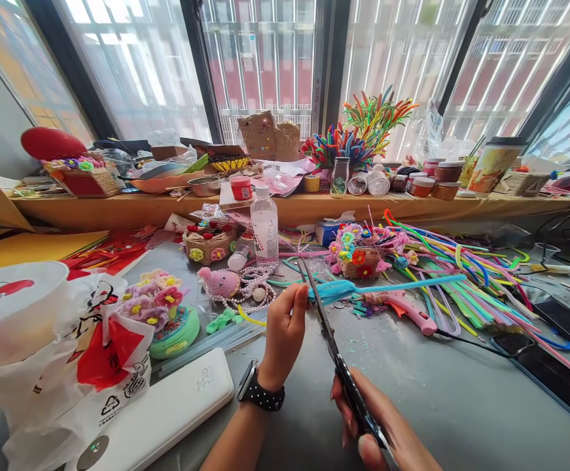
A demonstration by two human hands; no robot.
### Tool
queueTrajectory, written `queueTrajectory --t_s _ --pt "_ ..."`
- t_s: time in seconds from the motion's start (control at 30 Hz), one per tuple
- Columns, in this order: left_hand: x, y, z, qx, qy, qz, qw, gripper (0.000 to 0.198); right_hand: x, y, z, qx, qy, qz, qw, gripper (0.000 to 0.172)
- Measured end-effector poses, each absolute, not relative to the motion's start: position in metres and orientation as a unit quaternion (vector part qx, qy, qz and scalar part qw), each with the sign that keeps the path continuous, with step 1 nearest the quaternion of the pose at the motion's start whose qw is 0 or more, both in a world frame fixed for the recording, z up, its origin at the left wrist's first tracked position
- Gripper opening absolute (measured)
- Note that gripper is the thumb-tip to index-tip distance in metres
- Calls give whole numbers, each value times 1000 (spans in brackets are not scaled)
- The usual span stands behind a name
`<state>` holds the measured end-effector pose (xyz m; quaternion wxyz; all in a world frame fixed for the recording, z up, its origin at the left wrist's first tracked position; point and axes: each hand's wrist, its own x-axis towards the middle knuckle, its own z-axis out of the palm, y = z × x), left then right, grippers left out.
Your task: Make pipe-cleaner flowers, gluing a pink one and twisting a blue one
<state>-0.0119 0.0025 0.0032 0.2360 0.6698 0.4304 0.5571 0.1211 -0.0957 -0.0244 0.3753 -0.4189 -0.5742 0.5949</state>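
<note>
We see black-handled scissors (349,383), with a white-dotted black watch strap (264,396) left of them. Right of the scissors, we see a pink glue gun (416,314).

White power bank (181,412), lower left of the frame: grey print, inverted, apparently "35W"; lit green marks in its dark round window, illegible. Plastic bag (110,366), left: triangular recycling sign in black, with small dark lettering beside it, unreadable. Clear bottle (264,229), centre: label bore dark characters, too small to make out. Red jar (241,188), above left of centre: pale label, text illegible. Small glass bottle (339,178), above centre: round green emblem, wording unreadable.
</note>
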Motion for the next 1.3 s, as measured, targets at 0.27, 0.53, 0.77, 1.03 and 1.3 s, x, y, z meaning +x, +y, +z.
queueTrajectory --t_s 0.27,0.53,0.77,1.03,1.3 --pt "-12 3 1 621 472 595 194 32 117 -96 -35 -363 -558 640 384 70" --pt "-13 4 2 602 488 608 175 32 119 -93 -32 -327 -582 671 324 79" --pt "-10 1 2 660 477 558 158 32 114 -97 -26 -365 -546 652 380 72" --pt "-9 1 3 692 449 528 201 31 120 -95 -36 -378 -551 624 406 59" --pt "-11 0 5 694 427 530 237 31 123 -95 -35 -419 -540 597 420 48"
